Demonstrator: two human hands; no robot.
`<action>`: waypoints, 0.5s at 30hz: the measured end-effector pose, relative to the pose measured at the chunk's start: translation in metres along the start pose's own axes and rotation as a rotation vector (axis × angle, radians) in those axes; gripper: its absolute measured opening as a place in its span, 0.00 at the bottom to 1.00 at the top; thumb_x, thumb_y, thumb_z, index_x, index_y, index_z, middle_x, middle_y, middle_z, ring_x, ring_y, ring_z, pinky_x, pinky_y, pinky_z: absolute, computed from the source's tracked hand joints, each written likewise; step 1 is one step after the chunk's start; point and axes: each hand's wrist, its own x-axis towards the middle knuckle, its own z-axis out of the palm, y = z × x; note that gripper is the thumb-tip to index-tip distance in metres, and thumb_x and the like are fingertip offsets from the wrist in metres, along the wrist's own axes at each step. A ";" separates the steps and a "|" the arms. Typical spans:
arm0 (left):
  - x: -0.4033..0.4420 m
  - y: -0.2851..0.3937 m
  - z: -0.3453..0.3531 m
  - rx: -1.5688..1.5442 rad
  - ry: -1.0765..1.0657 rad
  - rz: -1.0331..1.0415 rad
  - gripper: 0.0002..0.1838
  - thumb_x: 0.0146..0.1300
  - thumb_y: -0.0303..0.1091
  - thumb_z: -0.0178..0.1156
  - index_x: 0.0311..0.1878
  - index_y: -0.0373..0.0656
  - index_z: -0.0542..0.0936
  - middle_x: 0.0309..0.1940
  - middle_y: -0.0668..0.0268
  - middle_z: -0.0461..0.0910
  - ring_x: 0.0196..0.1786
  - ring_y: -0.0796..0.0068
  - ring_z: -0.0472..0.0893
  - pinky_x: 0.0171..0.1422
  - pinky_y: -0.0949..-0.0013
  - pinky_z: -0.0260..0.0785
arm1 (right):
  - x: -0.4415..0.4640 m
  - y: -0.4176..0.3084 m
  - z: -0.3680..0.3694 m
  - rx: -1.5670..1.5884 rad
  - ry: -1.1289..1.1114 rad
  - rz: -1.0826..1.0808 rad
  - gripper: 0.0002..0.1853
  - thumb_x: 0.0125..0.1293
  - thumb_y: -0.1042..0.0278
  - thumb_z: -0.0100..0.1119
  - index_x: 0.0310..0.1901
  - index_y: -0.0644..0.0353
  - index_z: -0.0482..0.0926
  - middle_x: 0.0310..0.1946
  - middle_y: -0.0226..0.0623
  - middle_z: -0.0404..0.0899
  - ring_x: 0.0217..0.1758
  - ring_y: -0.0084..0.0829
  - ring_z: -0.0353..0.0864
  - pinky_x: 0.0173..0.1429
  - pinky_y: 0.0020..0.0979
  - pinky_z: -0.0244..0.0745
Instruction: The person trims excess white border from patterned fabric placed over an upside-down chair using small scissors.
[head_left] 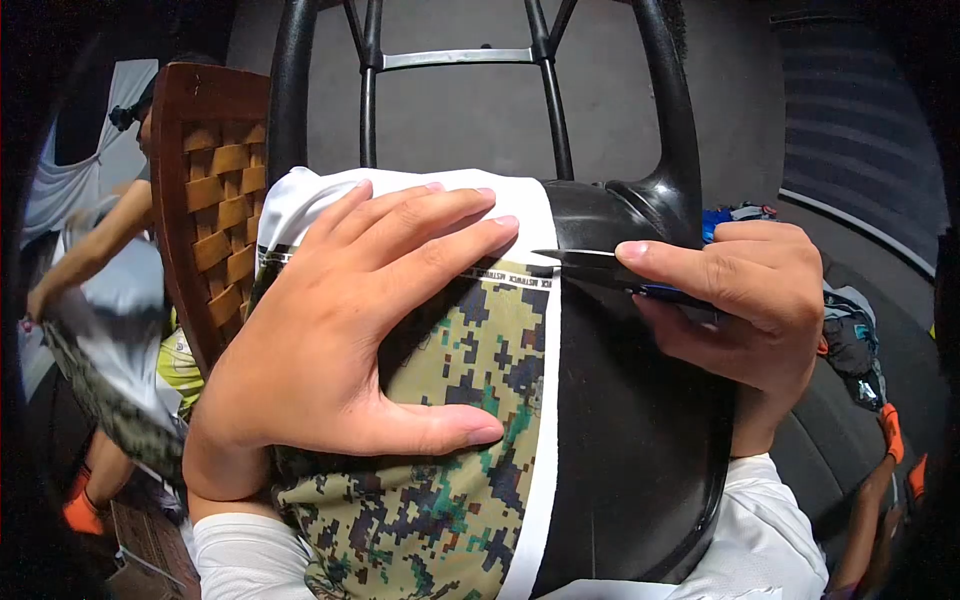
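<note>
Digital-camouflage fabric with a white top band and a white side edge is spread over a black plastic seat. A narrow strip of dark lettering runs below the white band. My left hand lies flat on the fabric, fingers stretched out and thumb spread. In my right hand is a pair of dark thread snips. Their pointed blades reach the fabric's right edge, at the end of the lettered strip. Whether the tips touch thread or cloth, I cannot tell.
A wooden chair with a woven back stands at the left. Beyond it, another person's arm is near similar camouflage fabric. The black chair's frame rises ahead. At the right, another person's orange-cuffed limb shows near dark items.
</note>
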 end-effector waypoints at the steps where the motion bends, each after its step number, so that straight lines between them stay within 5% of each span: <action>1: 0.000 0.000 0.000 0.001 0.000 0.002 0.60 0.40 0.65 0.80 0.79 0.43 0.77 0.78 0.56 0.74 0.79 0.54 0.73 0.88 0.44 0.49 | 0.000 0.001 0.000 -0.005 0.006 -0.007 0.22 0.48 0.77 0.78 0.49 0.59 0.95 0.17 0.23 0.75 0.18 0.20 0.56 0.25 0.25 0.52; 15: 0.000 -0.002 0.000 -0.019 -0.005 0.013 0.60 0.41 0.65 0.79 0.78 0.42 0.77 0.79 0.55 0.74 0.79 0.53 0.73 0.87 0.44 0.49 | 0.003 0.000 -0.004 -0.011 -0.057 -0.032 0.20 0.49 0.76 0.78 0.48 0.59 0.95 0.16 0.21 0.68 0.18 0.20 0.54 0.25 0.26 0.51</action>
